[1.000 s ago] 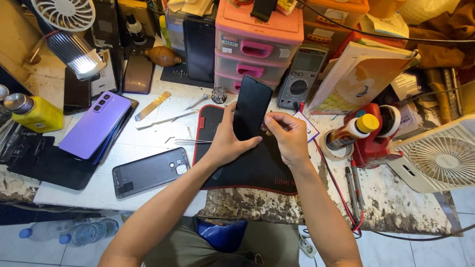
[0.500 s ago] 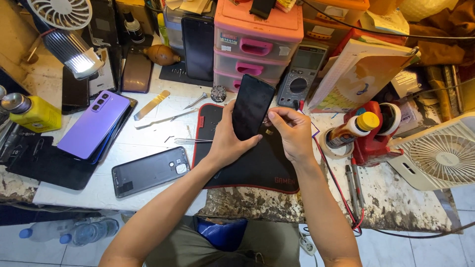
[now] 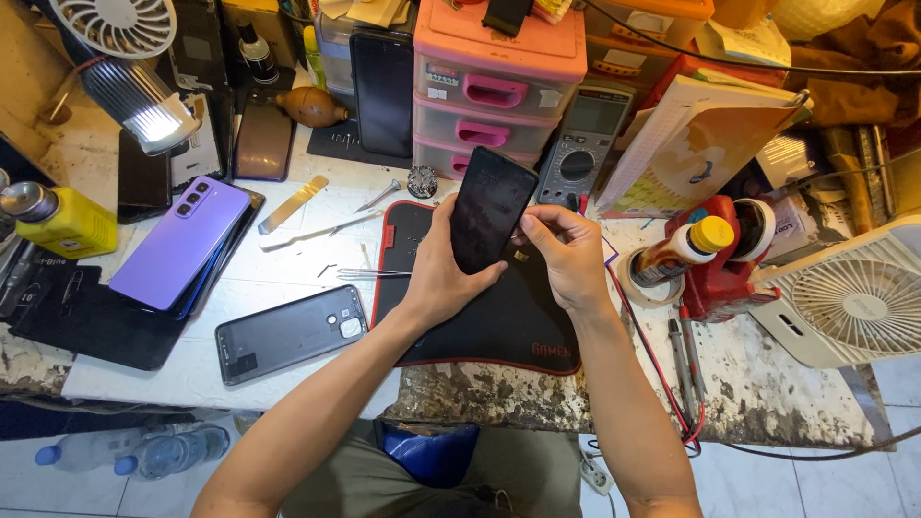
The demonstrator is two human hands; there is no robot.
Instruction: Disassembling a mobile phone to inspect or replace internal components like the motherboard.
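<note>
Head view: left hand (image 3: 443, 271) still grips slim black glass-faced phone (image 3: 490, 208) above black red-edged rubber mat (image 3: 499, 321); right hand (image 3: 566, 254) fingertips now pinch its right edge, little else moved.

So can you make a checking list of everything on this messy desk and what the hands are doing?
Surface: white worktop, stained at the front edge, with a black red-edged mat.
Job's things: black slab phone, held tilted above the mat.
Clutter: purple phone, grey phone lying back up, yellow bottle, pink plastic drawers, grey multimeter, tweezers.
Grippers: left hand grips the phone's lower edge; right hand pinches its right side.
Cables: red and black wires run off the front edge.
Surroundings: white fan, lit lamp, water bottles on the floor.
</note>
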